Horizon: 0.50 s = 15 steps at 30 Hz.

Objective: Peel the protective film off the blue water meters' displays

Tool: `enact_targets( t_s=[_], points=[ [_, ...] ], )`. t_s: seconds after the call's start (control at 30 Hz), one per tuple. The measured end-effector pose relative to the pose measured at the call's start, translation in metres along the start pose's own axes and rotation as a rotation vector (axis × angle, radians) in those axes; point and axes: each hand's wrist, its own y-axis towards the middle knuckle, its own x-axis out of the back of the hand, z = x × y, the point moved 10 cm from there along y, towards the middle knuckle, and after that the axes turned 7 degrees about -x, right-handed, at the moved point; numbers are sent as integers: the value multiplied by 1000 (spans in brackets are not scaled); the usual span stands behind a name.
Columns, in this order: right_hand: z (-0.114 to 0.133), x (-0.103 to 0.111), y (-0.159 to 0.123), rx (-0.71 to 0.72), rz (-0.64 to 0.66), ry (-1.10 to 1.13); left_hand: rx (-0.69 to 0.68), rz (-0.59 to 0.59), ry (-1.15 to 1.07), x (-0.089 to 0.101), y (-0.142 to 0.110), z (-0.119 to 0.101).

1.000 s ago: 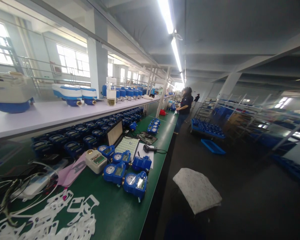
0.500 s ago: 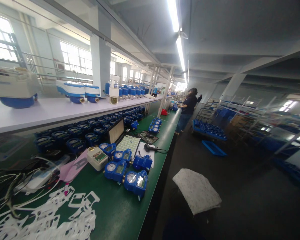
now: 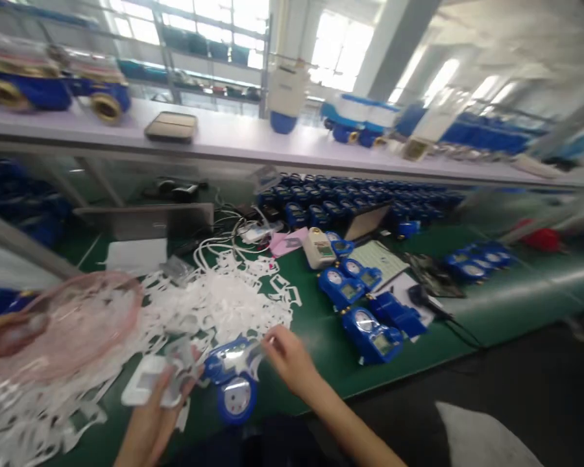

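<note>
My left hand (image 3: 150,415) is closed on a stack of white and clear flat pieces (image 3: 146,383), blurred by motion. My right hand (image 3: 289,360) pinches a thin, translucent piece (image 3: 255,360) beside a blue water meter (image 3: 237,397). The meter lies on the green bench between my hands, its round white dial towards me and its display end farther off. A pile of white cut-out frames (image 3: 233,292) spreads behind and to the left of my hands.
Another person's hand (image 3: 4,334) is over a pink round tray (image 3: 126,279) at left. Several blue meters (image 3: 365,334), a beige device (image 3: 320,248) and a handheld scanner (image 3: 423,298) lie to the right. A white shelf (image 3: 233,133) crosses above the bench.
My view has swung left and down from the aisle to the bench. Both my hands, the meter between them and another person's hand have come into view.
</note>
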Motion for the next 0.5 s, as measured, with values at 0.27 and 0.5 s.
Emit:
enact_targets(
  t_s=[0.27,0.5],
  points=[
    [-25,-66,-17,-302,290,285,-508,395,710,-41,-33,-8],
    [-43,-89,-28,-498,337,494,-885,579,1018,-62,-53,-6]
  ],
)
